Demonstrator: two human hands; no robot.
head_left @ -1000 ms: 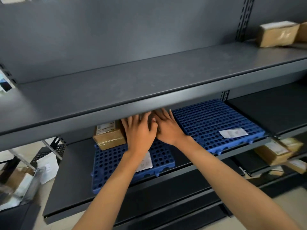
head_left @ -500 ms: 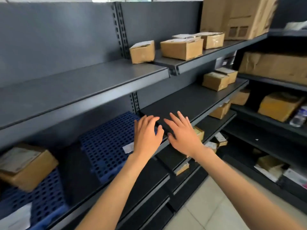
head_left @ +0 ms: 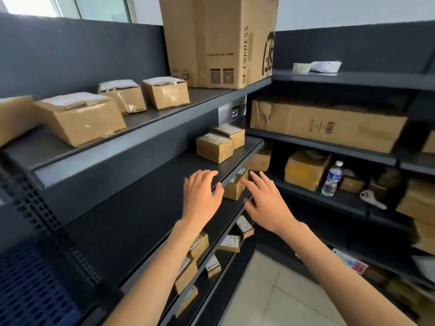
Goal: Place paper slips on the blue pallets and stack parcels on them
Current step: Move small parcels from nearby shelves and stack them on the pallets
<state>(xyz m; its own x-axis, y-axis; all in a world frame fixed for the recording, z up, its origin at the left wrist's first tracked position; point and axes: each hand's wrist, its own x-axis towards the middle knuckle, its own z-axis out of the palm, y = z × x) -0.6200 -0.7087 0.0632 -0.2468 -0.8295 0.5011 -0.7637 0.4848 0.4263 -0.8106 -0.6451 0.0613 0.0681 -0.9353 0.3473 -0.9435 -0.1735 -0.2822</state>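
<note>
My left hand [head_left: 202, 194] and my right hand [head_left: 267, 203] hover side by side over the front edge of a dark middle shelf [head_left: 146, 208], fingers spread and holding nothing. Two small brown parcels [head_left: 215, 147] with white labels sit at the far end of that shelf, beyond my fingers. Another small parcel [head_left: 234, 188] shows just under the shelf edge between my hands. A corner of a blue pallet [head_left: 30, 285] is at the lower left, well away from both hands. No paper slip is visible on it.
The upper shelf carries three labelled parcels [head_left: 80, 117] and a tall carton [head_left: 219, 41]. Several small parcels [head_left: 188, 271] lie on lower shelves. The right rack holds a long carton [head_left: 327, 123], a box [head_left: 306, 169] and a water bottle [head_left: 332, 178]. Tiled floor [head_left: 270, 290] lies below.
The view has swung right from the blue pallets to the shelf end. Both hands left the left-hand pallet and moved right, staying spread with nothing in them.
</note>
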